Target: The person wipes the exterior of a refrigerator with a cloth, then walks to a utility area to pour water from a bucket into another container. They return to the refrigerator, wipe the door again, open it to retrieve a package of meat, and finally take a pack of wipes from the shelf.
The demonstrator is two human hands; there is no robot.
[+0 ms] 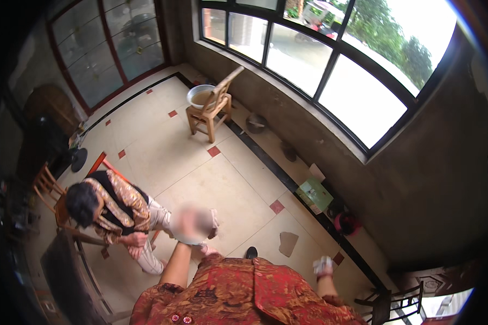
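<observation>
My left arm reaches forward on the left, and a round blur covers most of my left hand (192, 223). Whether that hand holds anything is hidden. It is near the knees of a seated person (118, 203) in a patterned top and dark vest, whose hands rest in their lap. Low on the right, beside my red patterned garment (244, 288), my right hand (326, 271) grips a small white and grey object (322, 263), too unclear to name. Between my hands, the toe of a black shoe (251, 252) shows on the tiled floor (236, 183).
A wooden chair (211, 115) bears a metal basin (201, 96) of cloudy water. Along the window wall are a green box (315, 194) and a pink container (347, 222). A flat cardboard piece (288, 243) lies ahead. A dark table (67, 276) stands left, a dark chair (384, 306) right.
</observation>
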